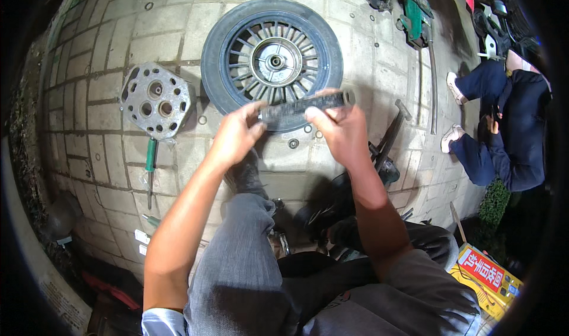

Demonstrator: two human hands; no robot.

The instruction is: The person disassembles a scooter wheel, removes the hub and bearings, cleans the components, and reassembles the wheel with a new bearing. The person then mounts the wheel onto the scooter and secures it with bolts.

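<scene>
Both hands are raised over the near edge of a spoked wheel (222, 57) with a black tyre, which lies flat on the paving. Between them is a dark tube-shaped part (293, 108), roughly level, with a round, hollow-looking right end; motion blurs its exact kind. My right hand (344, 131) grips the right half, thumb laid along the near side. The fingers of my left hand (237, 133) close on the left end. Under the wheel's near rim, a small round nut-like piece (293, 143) rests on the ground.
Left of the wheel lies a grey metal plate with holes (136, 96), a green-handled screwdriver (150, 158) beside it. Far right are a green jack (414, 19) and a long metal bar (432, 84). Another person (504, 117) sits at right, near a yellow box (483, 282). Small rings are scattered about.
</scene>
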